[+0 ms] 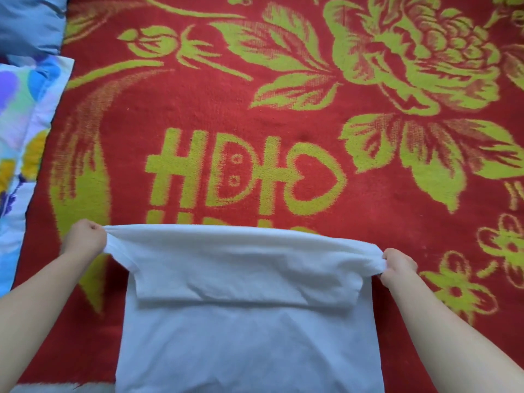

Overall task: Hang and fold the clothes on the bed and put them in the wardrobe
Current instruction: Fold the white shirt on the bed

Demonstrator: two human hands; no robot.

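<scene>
A white garment [249, 330] lies flat on the red blanket [255, 114] at the near middle of the bed. Its far part is doubled back toward me, so a folded flap covers the upper third. My left hand [85, 239] grips the left end of that fold, fingers curled round bunched cloth. My right hand [398, 268] grips the right end the same way. The fold edge is stretched between both hands, slightly lifted off the blanket.
The red blanket with yellow-green flowers and lettering covers the whole bed surface beyond the garment. A blue pillow [28, 21] and a flower-printed quilt [19, 131] lie along the left edge. A pale strip [56, 388] shows at the bottom left.
</scene>
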